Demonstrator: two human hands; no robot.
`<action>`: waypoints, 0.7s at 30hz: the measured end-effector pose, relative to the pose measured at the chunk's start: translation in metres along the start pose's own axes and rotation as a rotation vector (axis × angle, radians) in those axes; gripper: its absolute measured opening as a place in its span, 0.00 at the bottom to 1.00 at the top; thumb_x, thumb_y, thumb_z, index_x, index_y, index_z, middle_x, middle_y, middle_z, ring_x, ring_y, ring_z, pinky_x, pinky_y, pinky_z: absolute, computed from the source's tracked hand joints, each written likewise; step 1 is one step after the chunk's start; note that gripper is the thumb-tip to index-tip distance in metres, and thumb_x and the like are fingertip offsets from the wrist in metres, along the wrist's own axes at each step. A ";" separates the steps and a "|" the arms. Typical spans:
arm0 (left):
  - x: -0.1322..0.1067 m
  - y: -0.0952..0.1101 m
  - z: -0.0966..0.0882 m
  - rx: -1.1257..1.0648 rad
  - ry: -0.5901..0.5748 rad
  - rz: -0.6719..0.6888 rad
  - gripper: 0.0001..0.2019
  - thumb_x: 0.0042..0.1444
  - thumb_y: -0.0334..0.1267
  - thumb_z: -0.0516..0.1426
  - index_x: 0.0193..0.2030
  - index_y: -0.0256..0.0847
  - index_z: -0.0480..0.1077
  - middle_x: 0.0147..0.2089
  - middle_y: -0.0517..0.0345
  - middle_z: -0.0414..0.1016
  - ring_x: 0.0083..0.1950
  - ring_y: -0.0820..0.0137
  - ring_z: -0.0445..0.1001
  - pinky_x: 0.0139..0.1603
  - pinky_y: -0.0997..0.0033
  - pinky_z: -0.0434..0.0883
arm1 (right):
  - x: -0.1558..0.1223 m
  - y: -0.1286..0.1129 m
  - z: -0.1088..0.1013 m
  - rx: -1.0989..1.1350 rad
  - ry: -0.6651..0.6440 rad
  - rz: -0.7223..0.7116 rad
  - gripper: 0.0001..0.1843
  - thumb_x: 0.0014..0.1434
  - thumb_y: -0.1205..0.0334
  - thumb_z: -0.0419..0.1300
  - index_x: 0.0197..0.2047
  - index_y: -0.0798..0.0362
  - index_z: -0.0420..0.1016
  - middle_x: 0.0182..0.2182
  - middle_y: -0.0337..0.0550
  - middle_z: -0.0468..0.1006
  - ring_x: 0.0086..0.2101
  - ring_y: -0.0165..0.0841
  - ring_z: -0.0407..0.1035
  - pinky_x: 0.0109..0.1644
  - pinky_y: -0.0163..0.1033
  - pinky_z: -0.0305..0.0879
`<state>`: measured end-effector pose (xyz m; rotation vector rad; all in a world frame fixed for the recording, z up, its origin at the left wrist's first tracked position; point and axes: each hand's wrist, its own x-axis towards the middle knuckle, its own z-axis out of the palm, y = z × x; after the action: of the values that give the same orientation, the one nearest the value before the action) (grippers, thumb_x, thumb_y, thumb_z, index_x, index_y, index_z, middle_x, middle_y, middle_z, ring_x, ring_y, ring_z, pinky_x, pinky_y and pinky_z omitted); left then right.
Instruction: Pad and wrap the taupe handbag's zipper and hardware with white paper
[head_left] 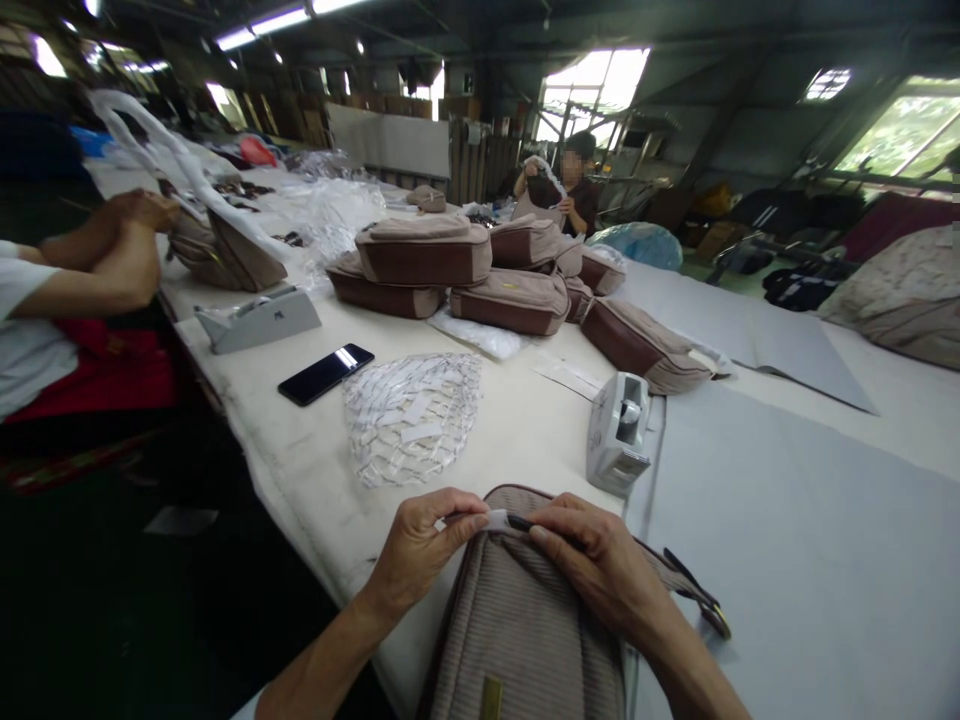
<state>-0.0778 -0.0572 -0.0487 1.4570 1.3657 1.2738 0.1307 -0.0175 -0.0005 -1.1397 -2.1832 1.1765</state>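
Observation:
A taupe corduroy bag (529,610) with dark piping and a small gold-coloured tag lies on the table in front of me. Over its far end, my left hand (424,550) pinches a short white strip (496,520) between thumb and fingers. From the other side, my right hand (604,555) is closed on a thin dark strap-like piece (519,522) that meets the white strip. Whether the two are joined cannot be made out. A strap with a buckle (716,615) hangs out to the bag's right.
A tape dispenser (619,430) stands beyond my right hand, and another dispenser (259,318) is at far left. Between lie a phone (326,374) and printed clear plastic (412,415). Several bags (510,300) are piled behind. One co-worker (82,270) handles a bag at left; another (577,185) sits at the back.

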 end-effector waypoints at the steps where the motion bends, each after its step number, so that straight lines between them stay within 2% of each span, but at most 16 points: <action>1: 0.000 0.001 0.000 0.020 0.015 0.022 0.06 0.53 0.39 0.61 0.33 0.40 0.77 0.32 0.58 0.79 0.35 0.69 0.75 0.39 0.75 0.70 | 0.000 0.000 0.000 -0.004 -0.003 0.001 0.11 0.63 0.60 0.54 0.37 0.48 0.78 0.31 0.39 0.73 0.34 0.31 0.68 0.38 0.34 0.62; 5: 0.000 0.004 -0.001 0.128 0.072 0.110 0.04 0.55 0.36 0.60 0.34 0.40 0.76 0.34 0.58 0.79 0.36 0.70 0.76 0.41 0.75 0.70 | -0.001 -0.001 0.000 -0.009 0.002 -0.005 0.11 0.63 0.59 0.54 0.37 0.48 0.78 0.31 0.39 0.73 0.34 0.31 0.68 0.38 0.34 0.61; 9: -0.001 0.007 -0.001 0.149 0.029 0.186 0.03 0.56 0.35 0.59 0.34 0.40 0.75 0.34 0.58 0.79 0.37 0.71 0.76 0.41 0.76 0.70 | -0.002 -0.001 0.000 -0.021 0.002 -0.004 0.11 0.63 0.60 0.54 0.34 0.49 0.78 0.30 0.39 0.72 0.34 0.31 0.68 0.38 0.34 0.61; 11: -0.002 0.008 -0.002 0.140 0.011 0.206 0.03 0.56 0.34 0.59 0.34 0.40 0.75 0.34 0.58 0.79 0.37 0.71 0.76 0.41 0.77 0.70 | -0.003 0.000 0.000 -0.028 0.006 -0.010 0.12 0.63 0.60 0.54 0.33 0.50 0.78 0.30 0.39 0.72 0.34 0.32 0.68 0.37 0.34 0.61; 16: -0.005 0.007 -0.007 0.182 0.024 0.228 0.03 0.56 0.34 0.59 0.35 0.41 0.75 0.34 0.59 0.79 0.37 0.72 0.76 0.42 0.77 0.70 | -0.006 0.001 0.000 -0.004 0.030 -0.010 0.11 0.63 0.60 0.54 0.37 0.48 0.78 0.32 0.39 0.73 0.35 0.32 0.68 0.39 0.35 0.61; 21: -0.008 0.006 -0.006 0.204 0.011 0.255 0.03 0.56 0.33 0.59 0.36 0.42 0.75 0.35 0.58 0.79 0.38 0.71 0.76 0.41 0.77 0.71 | -0.006 -0.001 0.000 -0.049 0.030 -0.022 0.12 0.63 0.60 0.54 0.37 0.49 0.79 0.31 0.40 0.72 0.34 0.32 0.67 0.38 0.35 0.61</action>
<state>-0.0821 -0.0663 -0.0426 1.8139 1.3825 1.3302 0.1334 -0.0226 0.0004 -1.1429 -2.2077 1.0959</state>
